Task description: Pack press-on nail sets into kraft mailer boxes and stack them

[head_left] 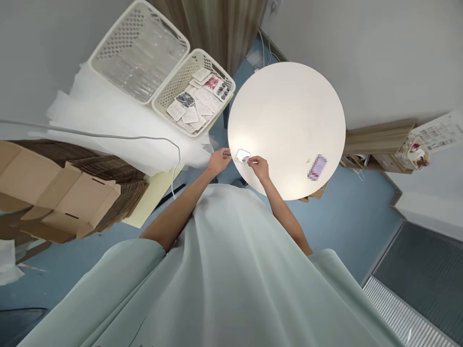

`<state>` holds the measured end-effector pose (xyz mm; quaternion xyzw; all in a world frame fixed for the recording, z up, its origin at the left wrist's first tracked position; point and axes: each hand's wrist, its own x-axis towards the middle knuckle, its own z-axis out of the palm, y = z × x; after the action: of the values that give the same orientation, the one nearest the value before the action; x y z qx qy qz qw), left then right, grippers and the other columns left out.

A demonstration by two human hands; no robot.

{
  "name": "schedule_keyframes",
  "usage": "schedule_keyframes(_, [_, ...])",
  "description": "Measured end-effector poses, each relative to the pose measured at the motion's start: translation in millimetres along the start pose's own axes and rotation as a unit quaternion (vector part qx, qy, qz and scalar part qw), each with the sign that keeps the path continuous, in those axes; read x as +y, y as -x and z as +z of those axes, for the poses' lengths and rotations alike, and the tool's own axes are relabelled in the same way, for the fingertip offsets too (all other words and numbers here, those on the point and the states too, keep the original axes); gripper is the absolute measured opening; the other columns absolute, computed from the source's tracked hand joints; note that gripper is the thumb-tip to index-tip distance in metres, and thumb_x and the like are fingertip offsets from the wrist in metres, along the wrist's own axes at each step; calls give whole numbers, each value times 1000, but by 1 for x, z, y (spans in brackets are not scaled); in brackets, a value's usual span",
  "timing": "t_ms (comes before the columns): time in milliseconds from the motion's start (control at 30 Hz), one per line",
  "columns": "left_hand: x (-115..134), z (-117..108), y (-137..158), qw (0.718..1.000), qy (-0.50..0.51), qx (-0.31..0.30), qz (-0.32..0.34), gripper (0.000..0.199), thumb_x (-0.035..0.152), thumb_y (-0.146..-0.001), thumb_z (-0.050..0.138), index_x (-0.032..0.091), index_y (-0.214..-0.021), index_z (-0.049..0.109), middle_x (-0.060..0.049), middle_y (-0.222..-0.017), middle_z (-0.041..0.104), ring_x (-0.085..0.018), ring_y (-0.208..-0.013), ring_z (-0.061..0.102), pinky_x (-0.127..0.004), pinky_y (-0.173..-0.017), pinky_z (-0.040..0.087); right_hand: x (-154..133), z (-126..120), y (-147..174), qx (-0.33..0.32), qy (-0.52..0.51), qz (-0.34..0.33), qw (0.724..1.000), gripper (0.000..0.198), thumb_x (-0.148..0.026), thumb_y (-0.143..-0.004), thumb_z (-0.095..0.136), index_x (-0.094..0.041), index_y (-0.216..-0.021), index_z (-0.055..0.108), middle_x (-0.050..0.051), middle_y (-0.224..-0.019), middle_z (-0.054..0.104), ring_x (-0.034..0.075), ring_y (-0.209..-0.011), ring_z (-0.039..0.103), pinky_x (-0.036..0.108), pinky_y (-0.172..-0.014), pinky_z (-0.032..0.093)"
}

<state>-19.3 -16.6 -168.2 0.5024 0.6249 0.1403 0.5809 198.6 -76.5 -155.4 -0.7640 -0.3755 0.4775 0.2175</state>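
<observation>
A small white card-like piece with rounded corners and a dark edge lies by the near left rim of the round white table. My right hand is closed in a pinch at its right corner, with a small greyish thing at the fingertips that is too small to name. Just left of the table rim, my left hand has its fingers pressed together; a thin dark bit shows there, but I cannot make out what it is.
Left of the table, a white basket holds several small cards and packets, beside another basket of clear plastic packaging. Cardboard boxes are stacked at left, with a grey cable above. A pixelated purple object lies on the table.
</observation>
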Motion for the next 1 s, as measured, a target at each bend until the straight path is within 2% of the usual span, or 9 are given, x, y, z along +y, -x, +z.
schedule_keyframes(200, [-1, -39, 29, 993, 84, 78, 25, 40, 26, -89, 70, 21, -129, 74, -11, -138, 77, -30, -120, 75, -47, -109, 60, -51, 17, 0, -46, 15, -74, 996, 17, -41, -85, 72, -25, -91, 72, 4, -109, 83, 22, -97, 77, 38, -98, 61])
schedule_keyframes(300, [-14, -64, 39, 986, 95, 137, 28, 41, 26, -91, 66, 21, -132, 72, -12, -141, 75, -29, -121, 73, -47, -110, 59, -78, 36, -4, -81, 27, -100, 991, 18, -42, -85, 72, -25, -92, 72, 4, -110, 82, 22, -95, 77, 38, -95, 61])
schedule_keyframes(367, [-27, -80, 44, 978, 89, 189, 18, 45, 27, -92, 65, 20, -137, 69, -15, -146, 69, -31, -128, 69, -48, -112, 57, -93, 51, -6, -104, 32, -116, 987, 18, -42, -84, 72, -25, -91, 72, 4, -110, 82, 22, -94, 76, 38, -95, 61])
schedule_keyframes(433, [-42, -96, 47, 967, 75, 242, 8, 52, 27, -91, 67, 20, -143, 65, -17, -152, 62, -35, -139, 61, -51, -119, 52, -107, 65, -8, -126, 39, -134, 982, 16, -40, -84, 73, -25, -90, 71, 4, -107, 82, 23, -95, 76, 38, -96, 61])
schedule_keyframes(567, [-69, -127, 46, 948, 50, 315, 1, 67, 32, -88, 75, 17, -151, 59, -22, -163, 48, -43, -158, 40, -59, -134, 31, -130, 93, -9, -162, 68, -158, 972, 12, -36, -85, 73, -25, -90, 70, 4, -104, 81, 23, -94, 76, 38, -98, 60])
schedule_keyframes(667, [-83, -144, 36, 945, 48, 324, 12, 77, 42, -86, 81, 19, -155, 56, -22, -171, 41, -46, -164, 30, -62, -136, 25, -141, 110, -8, -176, 98, -162, 966, 10, -34, -86, 73, -25, -90, 70, 4, -107, 82, 23, -92, 76, 39, -98, 61])
schedule_keyframes(767, [-92, -154, 21, 953, 41, 298, 34, 84, 51, -83, 83, 20, -156, 56, -21, -173, 42, -48, -164, 28, -65, -135, 26, -147, 123, -3, -186, 115, -166, 961, 9, -33, -87, 74, -25, -89, 70, 4, -107, 81, 23, -94, 77, 40, -99, 60])
schedule_keyframes(900, [-98, -156, 4, 966, -17, 258, 21, 82, 48, -83, 82, 15, -154, 57, -26, -170, 44, -53, -158, 36, -70, -130, 30, -152, 130, 6, -191, 130, -163, 959, 8, -33, -89, 74, -26, -91, 71, 2, -109, 81, 22, -96, 77, 38, -98, 61])
schedule_keyframes(1000, [-100, -155, 0, 967, -53, 251, 6, 74, 44, -83, 84, 16, -148, 62, -27, -163, 49, -54, -155, 39, -70, -127, 31, -153, 129, 15, -186, 130, -158, 961, 7, -33, -90, 73, -26, -91, 70, 1, -109, 82, 21, -95, 77, 37, -99, 60])
